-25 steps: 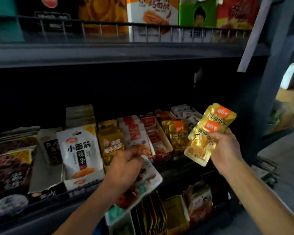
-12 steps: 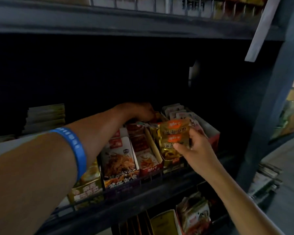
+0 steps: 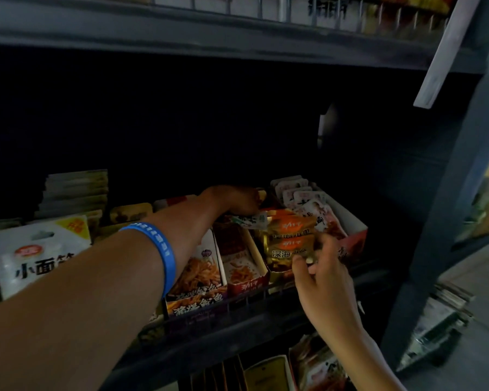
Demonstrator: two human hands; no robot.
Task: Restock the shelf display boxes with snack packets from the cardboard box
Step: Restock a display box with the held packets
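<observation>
On the dim middle shelf (image 3: 237,314), both hands work at one display box (image 3: 277,270). The right hand (image 3: 319,266) pinches gold packets (image 3: 290,244) between thumb and fingertips at their lower right edge, and the packets sit in the box's front end, leaning back on those behind. The left hand (image 3: 235,200), a blue wristband (image 3: 161,249) on its forearm, reaches to the rear of the row with fingers curled down over the packet tops; whether it grips one or only presses them back cannot be told.

This looks like the seating step: the gold packets are going in, not yet let go. The next move probably calls for sliding them down behind the box's low front lip, then releasing without tipping the row forward.

The gold packets are glossy foil, flat and rectangular, with an orange band across the top, and likely slippery against each other. The boxes are thin card trays, long and narrow, standing side by side behind a wire rail (image 3: 251,296). The cardboard box is not in view.
</observation>
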